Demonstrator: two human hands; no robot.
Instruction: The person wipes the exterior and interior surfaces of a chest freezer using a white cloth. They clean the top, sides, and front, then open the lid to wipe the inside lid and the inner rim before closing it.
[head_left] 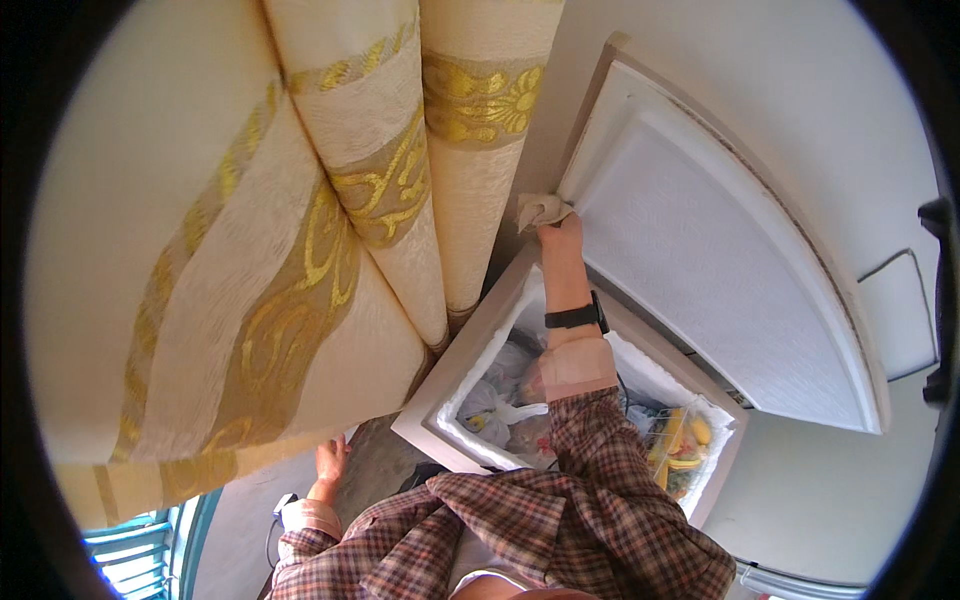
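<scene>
My right hand (560, 236) reaches up and holds a crumpled beige cloth (541, 210) against the near corner of the raised white lid (700, 260) of a chest freezer (470, 360). A black band sits on that wrist. My left hand (330, 462) hangs low at the left, fingers apart, holding nothing, close to the curtain's lower edge. The freezer is open, its walls frosted, with tied plastic bags (490, 405) and a wire basket of yellow items (680, 445) inside.
A cream curtain with gold patterned bands (300, 280) hangs in heavy folds at the left, close to the freezer. A pale wall (800, 110) stands behind the lid. A blue louvred window (140, 545) shows at the lower left.
</scene>
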